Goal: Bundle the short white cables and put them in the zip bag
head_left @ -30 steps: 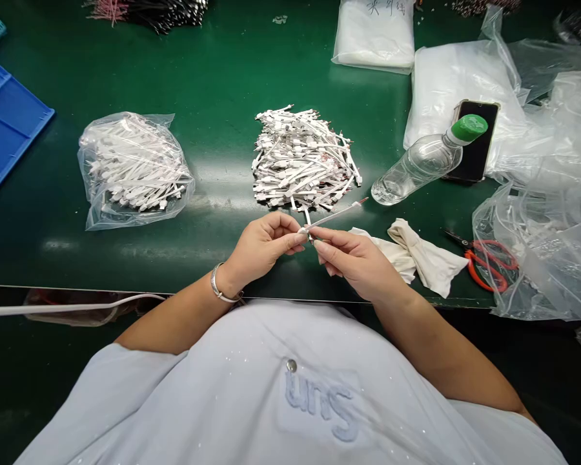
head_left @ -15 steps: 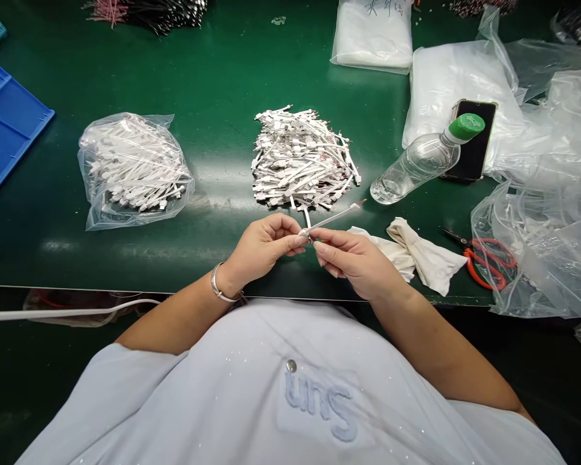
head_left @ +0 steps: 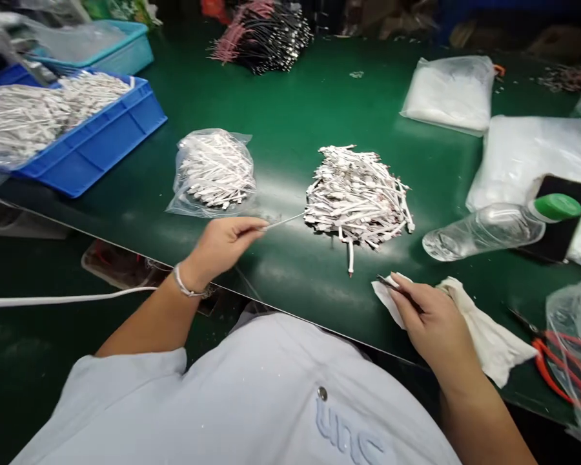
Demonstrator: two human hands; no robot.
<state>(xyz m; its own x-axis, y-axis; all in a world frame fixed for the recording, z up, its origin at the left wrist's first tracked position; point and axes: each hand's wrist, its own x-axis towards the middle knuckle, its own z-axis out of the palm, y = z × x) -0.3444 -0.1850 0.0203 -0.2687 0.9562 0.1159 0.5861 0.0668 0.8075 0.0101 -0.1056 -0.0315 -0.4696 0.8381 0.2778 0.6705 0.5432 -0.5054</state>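
Observation:
My left hand (head_left: pixel 230 245) is closed in a pinch on one end of a short white cable (head_left: pixel 286 221). The cable's other end reaches to the edge of a loose pile of short white cables (head_left: pixel 358 194). One cable (head_left: pixel 351 258) pokes out of the pile toward me. Over by the cloth gloves, my right hand (head_left: pixel 430 316) grips a slim dark tool (head_left: pixel 391 283) between thumb and fingers; its exact kind is too small to tell. White cloth gloves (head_left: pixel 489 336) lie beneath and beside this hand.
A clear bag of white cables (head_left: pixel 215 171) lies left of the pile. Farther left stands a blue bin (head_left: pixel 97 152) of cables. To the right are a green-capped bottle (head_left: pixel 489 229), a phone (head_left: pixel 561 232), red-handled scissors (head_left: pixel 561 374) and plastic bags (head_left: pixel 450 97).
My hands were together at the front of the pile on a white cable. They have parted: the left went left with a cable, the right went right and took the dark tool. The view turned left.

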